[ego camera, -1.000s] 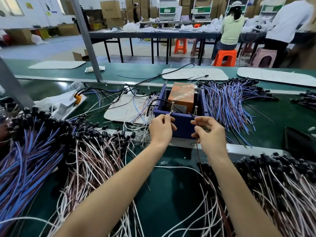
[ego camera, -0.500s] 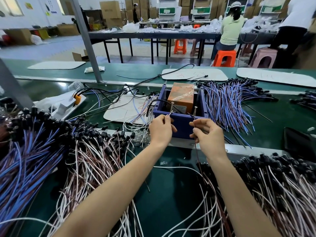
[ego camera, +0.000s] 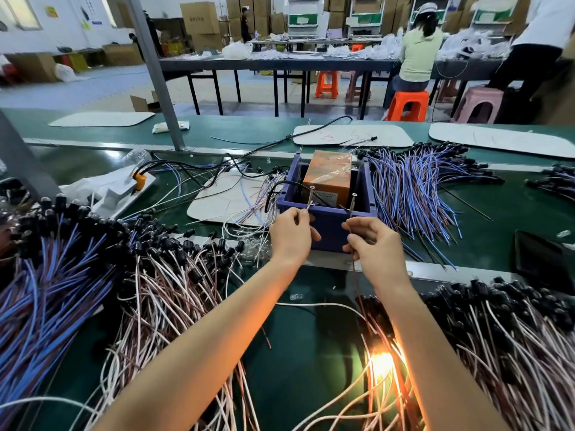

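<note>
No writing can be read. The white label (ego camera: 327, 198) on the orange box (ego camera: 329, 172) carries small dark print, too fine to make out. A cardboard carton (ego camera: 199, 18) at the back bears a blurred dark line of print. Red scribbles mark a white mat (ego camera: 389, 136), and the yellow notice (ego camera: 51, 11) on the wall is illegible too.

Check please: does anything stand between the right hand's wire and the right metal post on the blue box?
Nothing visible does. The right hand pinches the thin wire just below the right post, and the wire runs straight up to it.
</note>
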### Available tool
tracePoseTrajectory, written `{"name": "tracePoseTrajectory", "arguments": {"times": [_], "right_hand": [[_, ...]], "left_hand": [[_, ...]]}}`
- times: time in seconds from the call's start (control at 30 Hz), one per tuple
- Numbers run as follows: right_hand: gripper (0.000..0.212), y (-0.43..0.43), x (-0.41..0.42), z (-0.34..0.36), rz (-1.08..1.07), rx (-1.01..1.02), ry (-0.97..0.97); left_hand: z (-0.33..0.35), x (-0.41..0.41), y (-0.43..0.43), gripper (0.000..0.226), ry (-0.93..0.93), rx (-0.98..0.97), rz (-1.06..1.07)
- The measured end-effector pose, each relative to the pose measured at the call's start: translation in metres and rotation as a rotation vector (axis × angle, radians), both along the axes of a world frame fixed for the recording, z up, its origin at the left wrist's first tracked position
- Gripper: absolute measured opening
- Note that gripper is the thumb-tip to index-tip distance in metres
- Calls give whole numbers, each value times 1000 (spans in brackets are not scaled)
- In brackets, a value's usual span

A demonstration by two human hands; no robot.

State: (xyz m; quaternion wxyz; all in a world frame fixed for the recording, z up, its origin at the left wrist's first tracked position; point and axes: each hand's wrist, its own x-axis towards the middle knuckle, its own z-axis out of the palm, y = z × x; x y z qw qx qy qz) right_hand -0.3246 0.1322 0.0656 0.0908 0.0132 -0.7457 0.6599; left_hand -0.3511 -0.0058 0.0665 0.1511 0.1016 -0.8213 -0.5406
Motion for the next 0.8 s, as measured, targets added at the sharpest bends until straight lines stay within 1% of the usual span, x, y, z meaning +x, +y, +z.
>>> {"name": "tracePoseTrajectory", "arguments": {"times": [0.43,0.5,0.53,0.6,0.67,0.73,0.77,0.8], "right_hand": [[33,2,0,1,19,-1,-25],[33,3,-1,2,18,-5,-28],[32,3,0,2,15,-11,-27],[28,5,0,4,-3,-32,-14],[23,8,0,10,-20,-45,-2],[21,10,2,19,-3,-57,-16],[20,11,5,25,24,-65,-37],[20,12,8,31,65,-75,-61]], "left_hand": [[3,1,-2,29,-31,1,-21],[7,4,-2,30,-60,35,-38],[9,8,-1,31,-86,94,-66],[17,20,0,32,-156,224,-176],[27,39,-4,32,-197,246,-343],[39,63,-17,30,-235,201,-568],[47,75,-26,28,-280,134,-741],[55,87,-35,26,-356,42,-962]]}}
